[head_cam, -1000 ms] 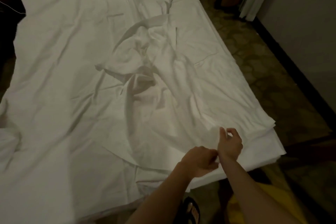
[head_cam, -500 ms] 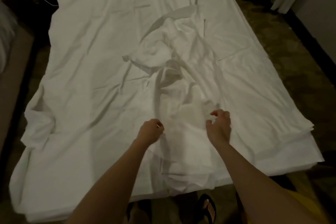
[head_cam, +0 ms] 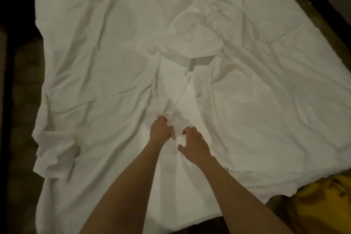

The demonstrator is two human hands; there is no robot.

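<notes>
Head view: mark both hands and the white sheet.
left hand [head_cam: 160, 130], head view, back of the hand.
right hand [head_cam: 196, 145], head view, back of the hand.
white sheet [head_cam: 191, 42], head view, crumpled heap at mid-bed.

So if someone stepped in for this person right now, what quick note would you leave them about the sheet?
Left hand: fingers curled into a fold of the white sheet, near its close edge.
Right hand: curled over the sheet just beside it; grip unclear.
Done: sheet lies spread wide.
Left: the crumpled bunch in the middle and the many wrinkles probably need pulling flat.
</notes>
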